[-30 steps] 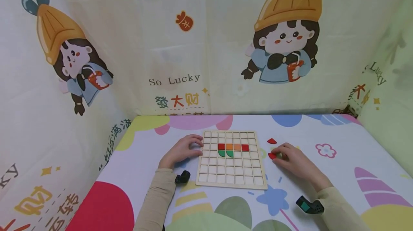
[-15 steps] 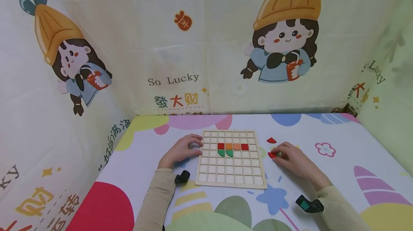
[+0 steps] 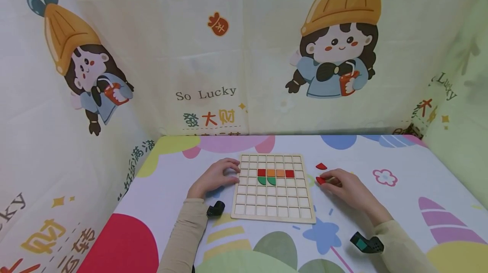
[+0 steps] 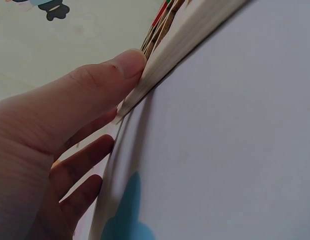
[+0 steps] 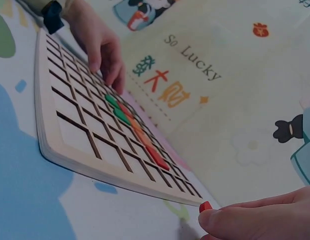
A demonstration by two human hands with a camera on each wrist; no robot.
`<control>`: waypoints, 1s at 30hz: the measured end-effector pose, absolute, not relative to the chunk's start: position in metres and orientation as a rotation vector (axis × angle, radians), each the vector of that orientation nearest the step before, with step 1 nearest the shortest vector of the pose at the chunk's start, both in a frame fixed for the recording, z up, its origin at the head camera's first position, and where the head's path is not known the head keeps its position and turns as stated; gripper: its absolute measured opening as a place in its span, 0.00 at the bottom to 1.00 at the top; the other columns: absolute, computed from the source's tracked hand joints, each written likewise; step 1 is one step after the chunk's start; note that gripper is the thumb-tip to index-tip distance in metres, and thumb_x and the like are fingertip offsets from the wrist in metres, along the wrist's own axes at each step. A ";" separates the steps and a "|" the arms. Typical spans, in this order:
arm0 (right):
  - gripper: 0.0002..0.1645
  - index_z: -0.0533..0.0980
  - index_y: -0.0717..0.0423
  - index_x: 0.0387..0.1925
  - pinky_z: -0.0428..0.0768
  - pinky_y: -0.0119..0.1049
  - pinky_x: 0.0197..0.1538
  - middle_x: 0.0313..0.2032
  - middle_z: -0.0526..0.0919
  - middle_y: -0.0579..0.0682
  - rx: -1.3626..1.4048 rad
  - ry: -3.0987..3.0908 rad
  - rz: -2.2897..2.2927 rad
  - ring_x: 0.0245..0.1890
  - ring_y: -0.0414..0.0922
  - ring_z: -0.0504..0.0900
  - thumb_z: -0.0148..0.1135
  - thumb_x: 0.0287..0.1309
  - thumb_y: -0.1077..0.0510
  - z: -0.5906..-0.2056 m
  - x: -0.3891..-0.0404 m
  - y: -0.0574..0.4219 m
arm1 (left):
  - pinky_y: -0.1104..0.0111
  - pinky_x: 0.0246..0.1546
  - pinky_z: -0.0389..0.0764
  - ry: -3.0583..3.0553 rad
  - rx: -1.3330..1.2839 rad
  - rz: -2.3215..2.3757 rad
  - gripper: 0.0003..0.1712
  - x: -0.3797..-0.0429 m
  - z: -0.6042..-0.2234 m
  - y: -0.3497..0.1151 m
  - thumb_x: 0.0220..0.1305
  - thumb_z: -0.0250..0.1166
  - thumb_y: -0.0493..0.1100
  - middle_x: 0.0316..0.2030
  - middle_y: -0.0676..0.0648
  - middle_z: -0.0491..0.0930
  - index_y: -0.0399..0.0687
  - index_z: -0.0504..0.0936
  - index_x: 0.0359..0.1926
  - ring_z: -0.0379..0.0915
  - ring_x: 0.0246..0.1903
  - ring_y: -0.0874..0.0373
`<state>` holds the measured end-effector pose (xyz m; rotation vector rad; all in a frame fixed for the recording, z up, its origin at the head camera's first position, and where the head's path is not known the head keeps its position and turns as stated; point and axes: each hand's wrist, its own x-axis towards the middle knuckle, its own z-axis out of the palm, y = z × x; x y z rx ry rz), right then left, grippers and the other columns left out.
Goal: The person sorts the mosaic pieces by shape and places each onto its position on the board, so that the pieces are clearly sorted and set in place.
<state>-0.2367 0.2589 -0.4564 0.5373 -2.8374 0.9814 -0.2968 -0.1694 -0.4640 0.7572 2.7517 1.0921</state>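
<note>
A wooden grid board (image 3: 272,220) lies on the table. One row of it holds a red square (image 3: 261,173), two orange squares and another red square (image 3: 289,174); two green quarter-circle pieces (image 3: 266,181) fill cells just below. My left hand (image 3: 216,176) touches the board's left edge, its thumb (image 4: 127,64) resting on the side of the frame in the left wrist view. Right of the board, my right hand (image 3: 348,187) pinches a red piece (image 3: 320,180) between thumb and fingertips; only its tip (image 5: 205,205) shows in the right wrist view.
Another red piece (image 3: 321,166), roughly fan-shaped, lies on the table beyond my right fingers. The table covering (image 3: 400,209) is printed with colourful shapes. A patterned cloth (image 3: 267,52) hangs behind and at both sides.
My right hand and the red piece it pinches have shifted slightly up and left in the head view. The left hand and the board stay where they were.
</note>
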 end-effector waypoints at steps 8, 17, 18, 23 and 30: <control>0.18 0.80 0.56 0.49 0.85 0.40 0.42 0.46 0.82 0.54 0.473 -2.832 1.068 0.41 0.50 0.84 0.70 0.56 0.61 -0.455 -0.235 0.255 | 0.57 0.67 0.64 2.747 0.772 1.092 0.14 -0.298 -0.467 -0.170 0.55 0.75 0.47 0.59 0.51 0.75 0.52 0.85 0.42 0.65 0.64 0.52; 0.18 0.80 0.57 0.50 0.82 0.29 0.36 0.46 0.82 0.55 0.469 -2.807 1.142 0.38 0.48 0.83 0.70 0.56 0.62 -0.452 -0.235 0.249 | 0.57 0.68 0.63 2.755 0.791 1.080 0.14 -0.298 -0.463 -0.170 0.55 0.75 0.46 0.59 0.50 0.75 0.51 0.85 0.42 0.66 0.64 0.52; 0.18 0.80 0.57 0.50 0.82 0.28 0.36 0.45 0.82 0.55 0.471 -2.807 1.145 0.38 0.48 0.83 0.70 0.56 0.62 -0.452 -0.235 0.248 | 0.57 0.68 0.63 2.754 0.793 1.082 0.14 -0.298 -0.463 -0.170 0.55 0.75 0.46 0.59 0.50 0.75 0.51 0.85 0.42 0.66 0.64 0.52; 0.18 0.81 0.56 0.49 0.82 0.30 0.40 0.44 0.81 0.52 0.491 -2.806 1.136 0.40 0.49 0.83 0.70 0.56 0.60 -0.451 -0.236 0.240 | 0.58 0.68 0.62 2.755 0.792 1.080 0.14 -0.298 -0.462 -0.170 0.55 0.75 0.47 0.60 0.50 0.75 0.51 0.85 0.42 0.65 0.64 0.52; 0.17 0.81 0.55 0.49 0.84 0.34 0.43 0.42 0.80 0.50 0.528 -2.787 1.138 0.40 0.47 0.83 0.70 0.57 0.60 -0.443 -0.239 0.227 | 0.57 0.67 0.63 2.754 0.783 1.080 0.14 -0.297 -0.463 -0.170 0.55 0.74 0.47 0.59 0.50 0.75 0.52 0.85 0.42 0.65 0.64 0.52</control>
